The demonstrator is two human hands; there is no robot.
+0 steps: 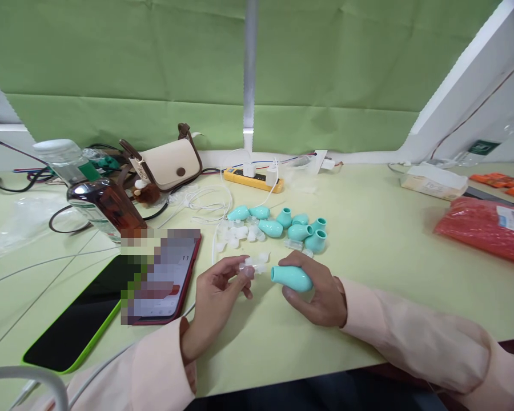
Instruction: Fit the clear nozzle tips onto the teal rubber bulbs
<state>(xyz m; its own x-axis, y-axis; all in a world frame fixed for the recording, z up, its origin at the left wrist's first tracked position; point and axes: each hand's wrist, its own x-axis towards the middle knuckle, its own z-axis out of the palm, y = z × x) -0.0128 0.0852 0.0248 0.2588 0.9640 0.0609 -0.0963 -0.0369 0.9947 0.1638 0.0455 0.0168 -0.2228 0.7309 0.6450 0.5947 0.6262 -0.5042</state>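
Observation:
Between the thumb and fingers of my left hand (223,291) is a small clear plastic fitting (257,264), pinched near the table's front. My right hand (319,291) is wrapped round a turquoise squeeze bulb (293,278), whose open neck points left at the fitting. A short gap separates the two parts. Just beyond my hands lie several more turquoise bulbs (270,228), some upright, some on their sides. Next to them is a loose pile of clear and white plastic fittings (237,233).
To the left lie a green-cased phone (77,314) and a red-cased phone (167,279), near a dark bottle (105,205). Behind are a cream handbag (169,164) and a yellow power strip (252,180) with white cables. A red plastic package (484,228) and tissue pack (434,182) lie right.

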